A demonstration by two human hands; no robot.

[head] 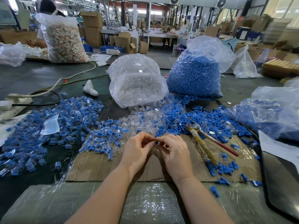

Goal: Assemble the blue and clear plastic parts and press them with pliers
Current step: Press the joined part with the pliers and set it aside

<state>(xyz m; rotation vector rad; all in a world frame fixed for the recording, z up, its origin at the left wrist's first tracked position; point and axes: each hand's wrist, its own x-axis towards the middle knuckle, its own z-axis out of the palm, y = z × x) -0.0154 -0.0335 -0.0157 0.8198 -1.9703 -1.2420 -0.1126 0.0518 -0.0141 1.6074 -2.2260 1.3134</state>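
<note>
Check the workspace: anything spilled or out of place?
Blue parts lie scattered over the cardboard, some under the pliers. A white shoe sits oddly among the cables. Both hands pinch one small part.

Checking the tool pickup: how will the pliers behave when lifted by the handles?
The pliers look rigid. The handles lie splayed, so they would probably swing unless squeezed. The wrapped handle likely grips better than the bare red one.

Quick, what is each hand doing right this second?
Left hand: fingertips pinch a small blue part.
Right hand: fingertips pinch the same part from the other side.
</note>
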